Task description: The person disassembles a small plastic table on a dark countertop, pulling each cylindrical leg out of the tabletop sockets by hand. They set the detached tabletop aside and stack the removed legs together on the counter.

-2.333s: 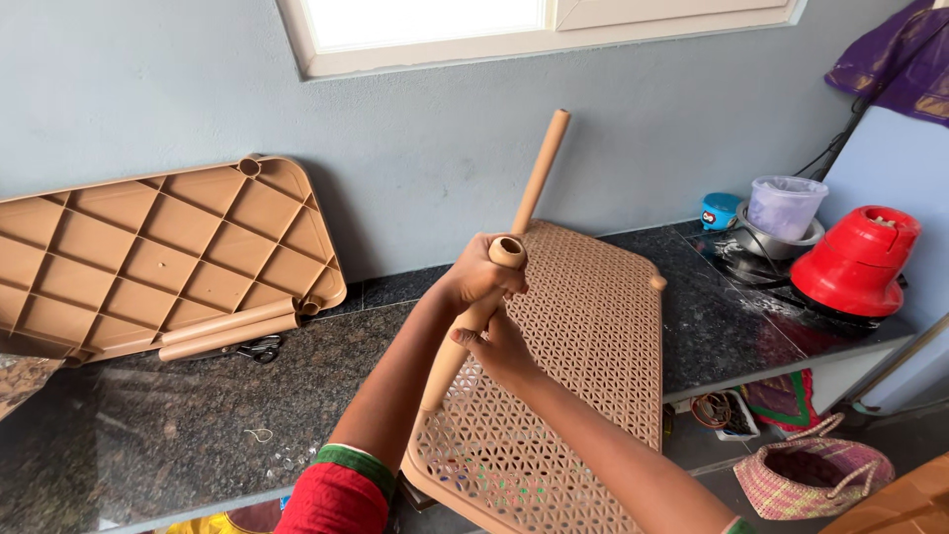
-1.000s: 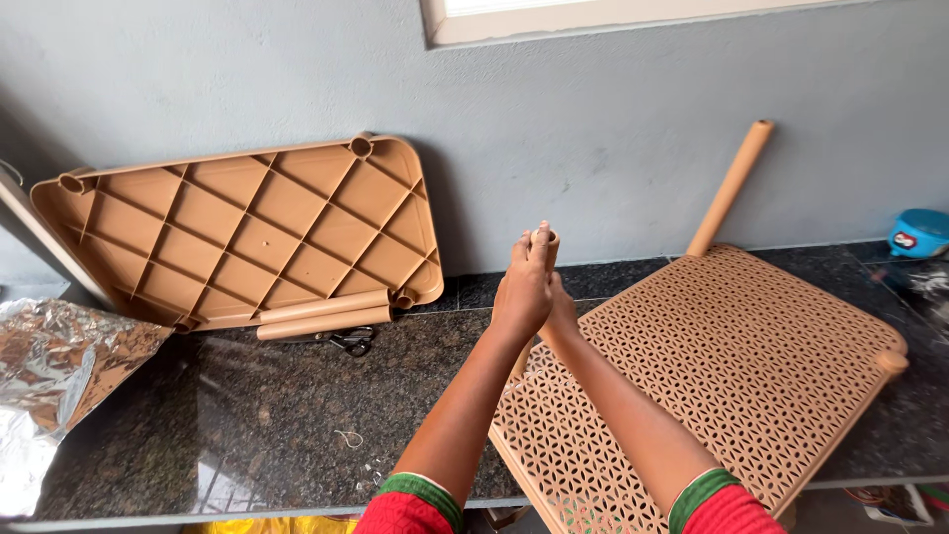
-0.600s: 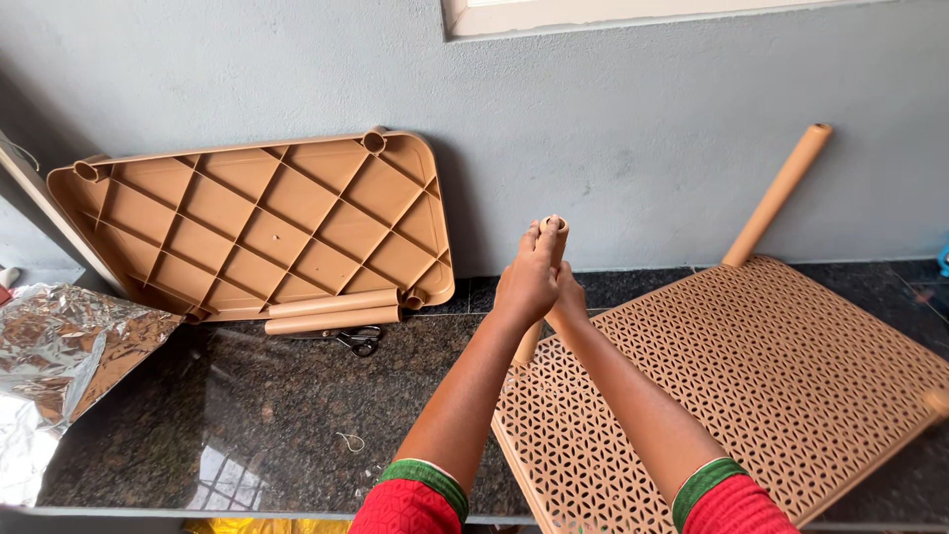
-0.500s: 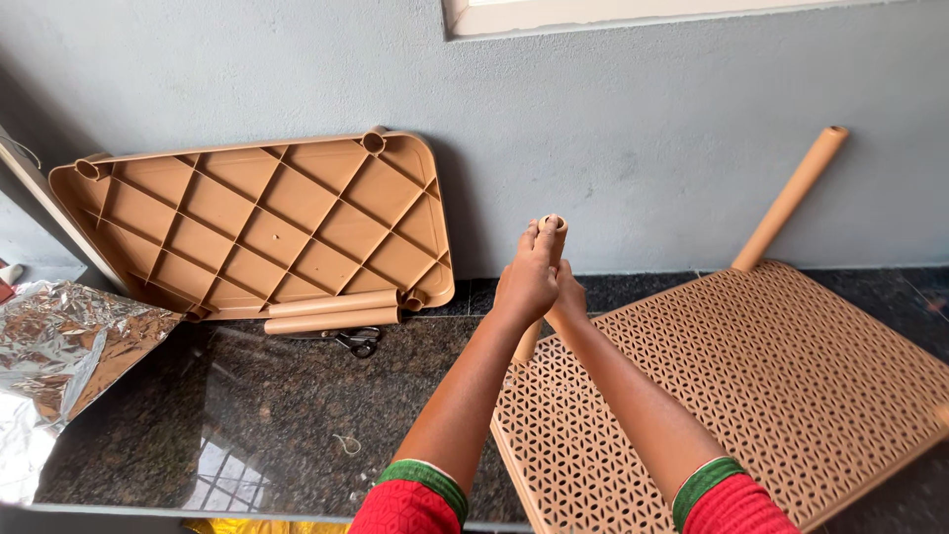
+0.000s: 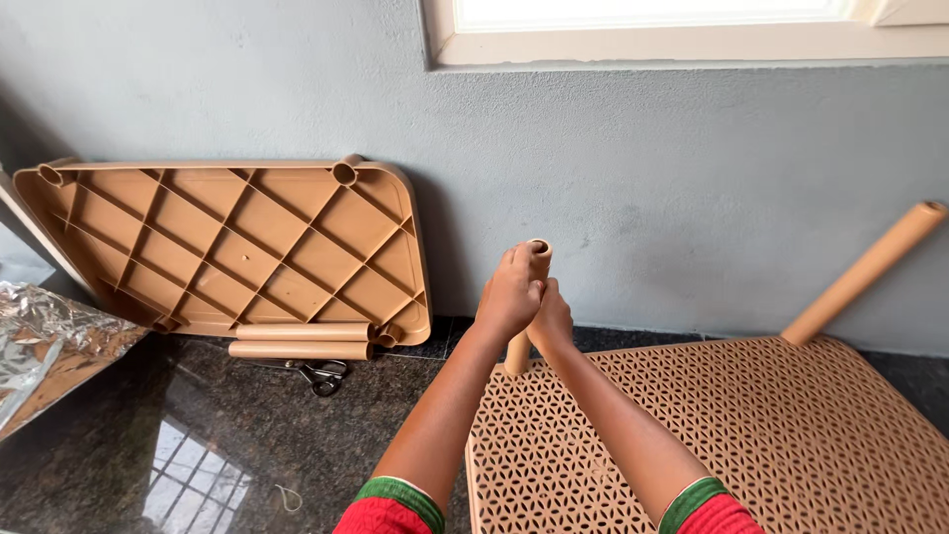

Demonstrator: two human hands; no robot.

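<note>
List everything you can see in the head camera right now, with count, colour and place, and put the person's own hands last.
Tan perforated plastic shelf panel: 1, tan, lying on the counter at right, under the forearms.
Tan plastic tube leg in the hands: 1, tan, upright at the panel's near-left corner.
Tan plastic tube leg at far corner: 1, tan, slanting up against the wall at right.
Tan ribbed plastic shelf panel: 1, tan, leaning on the wall at left, underside out.
Loose tan plastic tubes: 2, tan, lying at the foot of the ribbed panel.
Scissors: 1, metal with dark handles, by the loose tubes.
Crumpled aluminium foil: 1, silver, far left.
Dark speckled stone counter: 1, black.
Grey wall: 1, behind; white window frame above.
Left hand: gripping the upright tube.
Right hand: gripping the same tube, lower.
</note>
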